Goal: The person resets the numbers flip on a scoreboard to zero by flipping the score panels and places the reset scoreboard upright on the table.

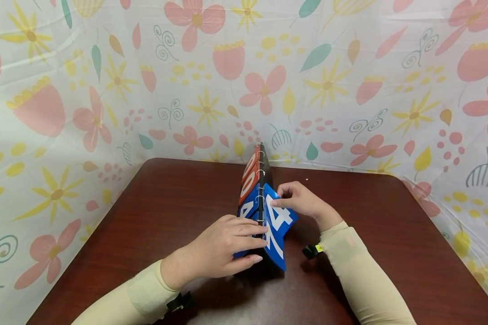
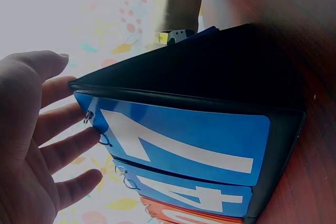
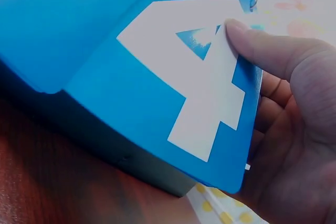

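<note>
A black tent-shaped flip scoreboard (image 2: 210, 72) stands on the table, with number cards hung from metal rings along its top ridge. My right hand (image 1: 302, 198) pinches a blue card with a white 4 (image 3: 152, 98) near its edge, thumb on the printed face and fingers behind. That card is lifted away from the board's right side. My left hand (image 1: 215, 248) lies over the near end of the ridge, its fingers extended across the top beside the blue 7 card (image 2: 210, 135). On the left face hang another blue 4 card (image 2: 241, 191) and red cards (image 1: 250, 178).
The dark reddish-brown table (image 1: 179, 203) extends around the scoreboard. A flower-printed curtain (image 1: 227, 99) hangs behind it and along both sides. Black straps with small buckles (image 1: 311, 251) are on both wrists.
</note>
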{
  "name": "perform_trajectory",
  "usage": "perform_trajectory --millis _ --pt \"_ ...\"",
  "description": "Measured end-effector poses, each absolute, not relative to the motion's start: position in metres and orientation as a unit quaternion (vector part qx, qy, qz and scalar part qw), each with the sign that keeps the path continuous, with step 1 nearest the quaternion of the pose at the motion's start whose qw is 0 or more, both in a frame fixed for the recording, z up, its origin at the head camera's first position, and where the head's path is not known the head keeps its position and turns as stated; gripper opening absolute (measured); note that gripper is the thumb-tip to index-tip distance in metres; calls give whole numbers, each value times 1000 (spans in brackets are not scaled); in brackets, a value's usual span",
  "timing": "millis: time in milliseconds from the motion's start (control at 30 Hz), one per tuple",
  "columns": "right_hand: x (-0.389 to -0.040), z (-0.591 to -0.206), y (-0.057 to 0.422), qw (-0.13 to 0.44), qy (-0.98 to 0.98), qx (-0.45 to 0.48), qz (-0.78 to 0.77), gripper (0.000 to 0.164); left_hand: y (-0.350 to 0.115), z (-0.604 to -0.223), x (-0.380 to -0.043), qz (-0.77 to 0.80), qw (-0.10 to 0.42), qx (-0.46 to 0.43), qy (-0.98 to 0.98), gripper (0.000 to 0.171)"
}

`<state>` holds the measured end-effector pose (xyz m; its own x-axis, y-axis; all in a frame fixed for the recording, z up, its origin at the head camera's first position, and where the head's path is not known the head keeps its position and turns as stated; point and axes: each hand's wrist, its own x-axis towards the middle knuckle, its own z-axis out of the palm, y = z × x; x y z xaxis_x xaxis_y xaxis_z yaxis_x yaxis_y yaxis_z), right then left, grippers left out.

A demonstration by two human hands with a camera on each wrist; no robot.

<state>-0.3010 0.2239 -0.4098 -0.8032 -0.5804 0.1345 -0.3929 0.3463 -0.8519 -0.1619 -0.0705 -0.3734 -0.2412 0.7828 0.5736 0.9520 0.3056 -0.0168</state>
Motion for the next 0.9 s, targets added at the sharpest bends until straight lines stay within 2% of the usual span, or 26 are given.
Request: perform_trajectory --millis 333,500,767,900 --pt "-300 -398 229 62 832 -330 -443 26 -71 -373 -161 -169 244 -562 -772 31" --pt "-294 -386 231 49 866 -308 -391 21 -71 -373 -161 -170 243 -562 -772 31" --pt "-281 -371 226 81 896 -288 -327 30 -71 -373 -161 -167 247 -563 -771 31" --pt "-280 -368 229 95 894 -283 -335 25 -71 -373 -161 -170 240 -561 -774 31"
